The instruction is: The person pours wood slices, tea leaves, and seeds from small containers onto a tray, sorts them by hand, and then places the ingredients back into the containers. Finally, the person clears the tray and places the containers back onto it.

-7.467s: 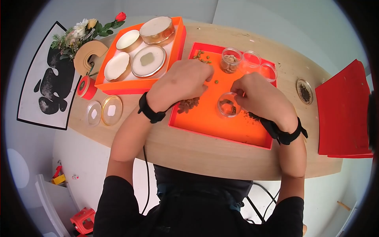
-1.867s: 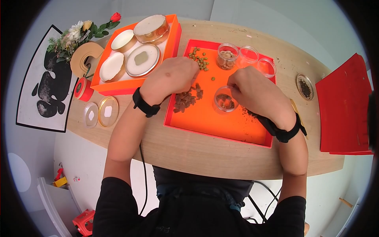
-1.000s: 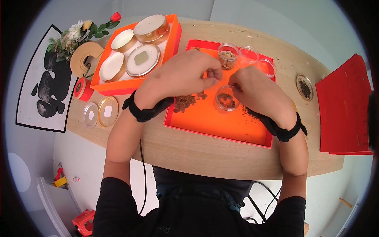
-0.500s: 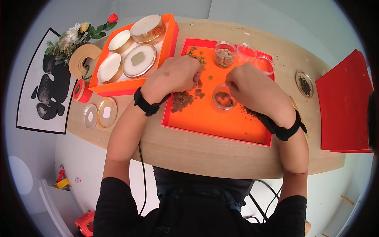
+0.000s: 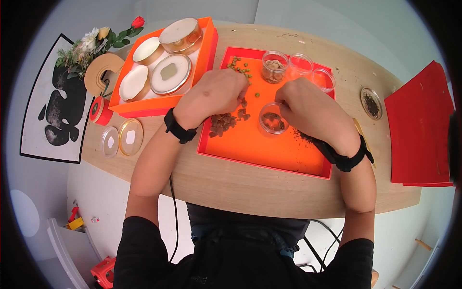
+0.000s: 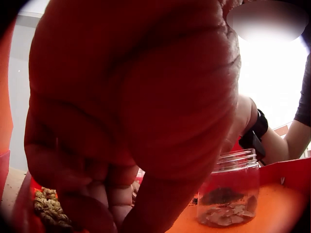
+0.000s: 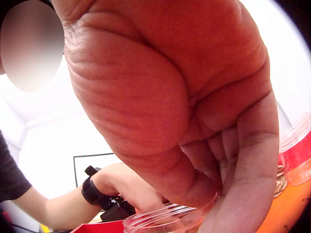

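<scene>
On the desk (image 5: 216, 185) we observe an orange tray (image 5: 264, 155) bearing brown flakes (image 5: 222, 126), green pieces (image 5: 236, 64) and dark crumbs (image 5: 302, 137). The right hand (image 5: 310, 106) grips the rim of a clear jar (image 5: 263, 126) containing similar flakes. The left hand (image 5: 214, 92) is bent over the tray between the green pieces and the brown flakes; we cannot see its fingertips. Near the tray's far edge we record a second jar (image 5: 266, 63), part-filled with pale discs (image 5: 274, 73).

A black shirt (image 5: 240, 262) with short, loose sleeves (image 5: 142, 245) is worn with a black left wrist strap (image 5: 174, 126) and a black right wrist strap (image 5: 344, 161).
</scene>
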`<state>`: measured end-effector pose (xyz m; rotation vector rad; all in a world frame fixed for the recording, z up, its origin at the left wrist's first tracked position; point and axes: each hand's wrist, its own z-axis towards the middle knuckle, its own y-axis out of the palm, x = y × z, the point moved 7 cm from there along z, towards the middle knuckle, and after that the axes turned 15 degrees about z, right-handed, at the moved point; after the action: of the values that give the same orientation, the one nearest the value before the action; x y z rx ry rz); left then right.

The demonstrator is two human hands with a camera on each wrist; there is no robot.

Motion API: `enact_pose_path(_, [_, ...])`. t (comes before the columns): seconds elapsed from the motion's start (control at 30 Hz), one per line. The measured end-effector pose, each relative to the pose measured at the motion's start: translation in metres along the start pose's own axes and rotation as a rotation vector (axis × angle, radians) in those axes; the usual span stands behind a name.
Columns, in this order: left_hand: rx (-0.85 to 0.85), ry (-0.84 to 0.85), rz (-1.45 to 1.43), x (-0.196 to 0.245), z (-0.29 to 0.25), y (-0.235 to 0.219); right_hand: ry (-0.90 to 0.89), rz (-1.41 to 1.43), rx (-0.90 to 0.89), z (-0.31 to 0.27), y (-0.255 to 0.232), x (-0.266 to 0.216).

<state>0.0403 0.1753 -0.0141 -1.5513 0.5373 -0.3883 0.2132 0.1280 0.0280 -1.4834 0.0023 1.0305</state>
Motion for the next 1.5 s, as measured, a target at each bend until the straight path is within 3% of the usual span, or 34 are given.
enact_pose_path(0.07, [0.015,-0.003,-0.015,0.001,0.000,-0.003,0.009,-0.002,-0.006,0.001,-0.002,-0.004])
enact_pose_path(0.13, [-0.014,-0.004,-0.007,0.001,0.000,-0.004,0.125,-0.012,-0.124,0.000,0.001,-0.002])
enact_pose_path(0.37, [0.035,0.010,0.011,0.000,-0.001,0.000,0.133,-0.018,-0.125,0.001,0.004,0.000])
enact_pose_path(0.53, [0.075,0.008,0.097,0.004,-0.003,-0.001,-0.035,0.009,0.012,-0.001,0.000,-0.002])
enact_pose_path(0.67, [0.105,0.015,0.126,0.005,-0.006,-0.005,-0.049,0.016,0.019,-0.001,-0.001,-0.003])
enact_pose_path(0.83, [0.212,0.041,0.141,0.004,-0.008,-0.008,0.122,-0.006,-0.113,0.001,0.002,-0.002])
enact_pose_path(1.17, [0.216,-0.014,0.124,-0.001,-0.007,-0.015,0.131,0.004,-0.108,0.002,0.002,-0.003])
enact_pose_path(1.27, [0.194,0.008,-0.020,0.001,-0.010,-0.032,0.125,-0.012,-0.108,0.002,0.002,-0.003])
enact_pose_path(1.33, [0.052,0.069,-0.200,0.012,-0.013,-0.046,0.150,-0.001,-0.120,0.001,0.002,-0.002])
enact_pose_path(1.5, [0.111,0.180,-0.403,0.031,-0.022,-0.064,0.171,0.013,-0.127,0.000,0.004,-0.001])
